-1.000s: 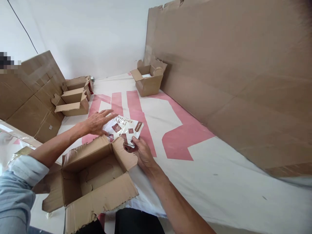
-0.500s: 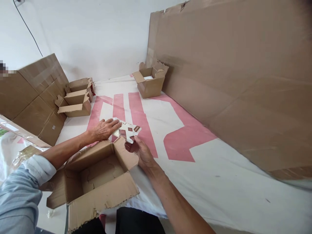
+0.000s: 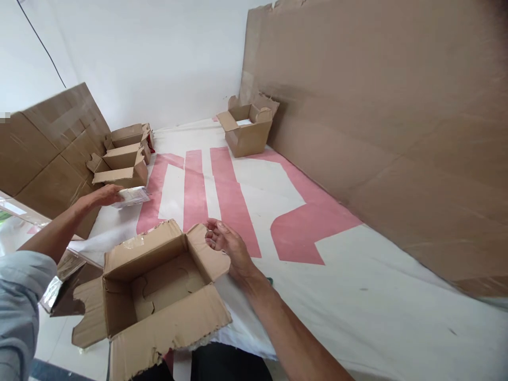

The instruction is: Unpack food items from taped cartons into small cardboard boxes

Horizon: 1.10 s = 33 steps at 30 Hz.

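My left hand (image 3: pixel 109 194) reaches out to the left, shut on the edge of a flat white packet (image 3: pixel 133 197) with a shiny surface. The packet is just in front of the nearer small carton (image 3: pixel 119 173) by the left side. Over the right flap of an open cardboard box (image 3: pixel 162 312) is my right hand (image 3: pixel 230 243), its fingers loosely curled and apart with nothing between them. That box sits close to my body with its flaps folded outward, and its visible inside holds nothing.
Behind the nearer carton stands another small carton (image 3: pixel 127 135). An open carton with something white inside (image 3: pixel 250 135) is at the back, against a tall cardboard panel (image 3: pixel 377 132). Large cardboard (image 3: pixel 47 143) rises at left. A white cloth with pink shapes (image 3: pixel 246 196) covers the table.
My left hand has carried the white packet from above the near box leftward to the small cartons. My right hand has let go of it and stays near the box's flap.
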### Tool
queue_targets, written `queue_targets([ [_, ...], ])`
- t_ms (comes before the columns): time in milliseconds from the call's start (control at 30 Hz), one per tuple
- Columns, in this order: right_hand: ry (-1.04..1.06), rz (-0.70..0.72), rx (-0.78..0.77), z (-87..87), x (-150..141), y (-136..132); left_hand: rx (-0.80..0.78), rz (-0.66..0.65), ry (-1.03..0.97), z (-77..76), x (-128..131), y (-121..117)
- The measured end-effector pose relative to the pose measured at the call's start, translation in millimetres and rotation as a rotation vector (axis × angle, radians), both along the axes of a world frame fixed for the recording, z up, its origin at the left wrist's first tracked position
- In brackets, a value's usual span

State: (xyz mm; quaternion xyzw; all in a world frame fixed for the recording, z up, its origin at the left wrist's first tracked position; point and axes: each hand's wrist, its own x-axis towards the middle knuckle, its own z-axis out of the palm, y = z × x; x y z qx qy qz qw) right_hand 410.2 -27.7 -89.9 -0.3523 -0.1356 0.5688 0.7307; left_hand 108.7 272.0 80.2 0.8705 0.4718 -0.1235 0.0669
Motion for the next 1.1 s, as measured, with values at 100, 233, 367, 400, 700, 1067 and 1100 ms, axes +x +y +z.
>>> queue_targets([
  [100,0.005,-0.001,-0.002,-0.6,0.9,-0.3,-0.038,0.052,-0.015,1.1,-12.4,20.0],
  [233,-0.033,-0.002,-0.005,-5.6,2.0,-1.3,-0.014,0.111,0.001,-2.9,-12.0,46.7],
  [367,-0.037,0.017,-0.015,-8.2,2.9,-3.2,0.118,0.225,0.067,-7.5,-4.2,67.7],
  [400,-0.032,0.025,-0.016,-8.3,3.1,-3.6,0.162,0.251,0.077,-8.3,-2.4,70.3],
  [700,-0.093,0.037,-0.021,-7.5,3.5,-5.3,0.451,0.338,0.051,-29.1,19.1,53.7],
  [1067,-0.1,0.027,-0.039,-5.2,2.5,-6.1,0.306,0.326,0.047,-57.9,31.0,58.3],
  [1100,-0.105,0.029,-0.035,-5.9,2.8,-6.1,0.303,0.329,0.043,-57.9,31.0,60.9],
])
